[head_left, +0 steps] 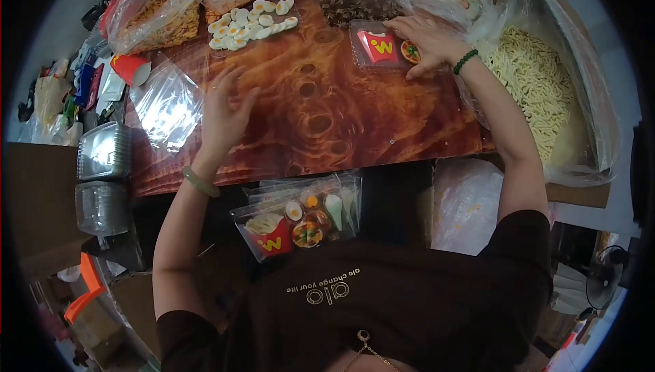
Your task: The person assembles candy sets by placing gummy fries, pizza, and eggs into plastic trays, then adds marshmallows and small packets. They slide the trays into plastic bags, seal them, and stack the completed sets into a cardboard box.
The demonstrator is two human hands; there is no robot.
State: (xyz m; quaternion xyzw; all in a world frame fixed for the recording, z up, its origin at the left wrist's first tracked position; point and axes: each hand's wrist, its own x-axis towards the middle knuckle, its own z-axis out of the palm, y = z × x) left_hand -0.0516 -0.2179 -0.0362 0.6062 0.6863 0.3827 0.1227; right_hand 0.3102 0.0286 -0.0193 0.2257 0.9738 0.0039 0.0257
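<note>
My left hand (228,109) hovers at or just above the left part of the wood-patterned table (321,99), fingers apart and slightly blurred, holding nothing. Beside it lies a pile of clear plastic bags (169,109). My right hand (433,41) is spread over the right end of a clear pouch (358,27), its fingers stretched out. Inside the pouch are a red fries-box piece (377,48) with a yellow letter and a small toy food bowl (410,51), partly covered by the hand. Miniature egg halves (252,24) lie heaped on the table between my hands, farther back.
Filled pouches (297,218) rest below the table's front edge. Clear plastic boxes (104,153) are stacked at left, near a red fries box (131,69). Pale noodle-like pieces (532,85) fill a lined carton at right. Dark small pieces (361,9) and more bags (167,13) line the back.
</note>
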